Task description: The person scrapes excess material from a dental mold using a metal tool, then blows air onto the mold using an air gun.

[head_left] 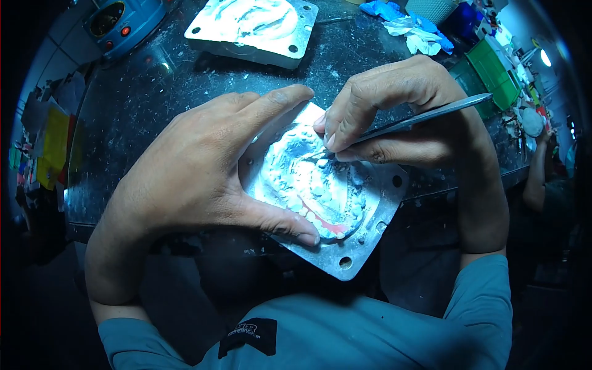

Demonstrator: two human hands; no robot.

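Note:
A metal denture flask half [385,203] lies tilted near the table's front edge, holding white plaster [327,185] with a curved row of teeth and a strip of pink material [333,227]. My left hand [185,157] grips its left side, thumb along the front near the teeth and fingers reaching over the far side. In my right hand [401,108] is a slim metal carving tool [431,115], pinched like a pen. Its working end points down at the plaster's upper part; my fingertips hide the exact contact.
Another flask half [246,28] filled with white plaster sits at the back of the dark table [148,92]. A blue machine [126,28] with red buttons stands back left. Blue and white gloves or cloths [413,28] and a green bin [493,71] are back right. Another person's arm [538,166] shows far right.

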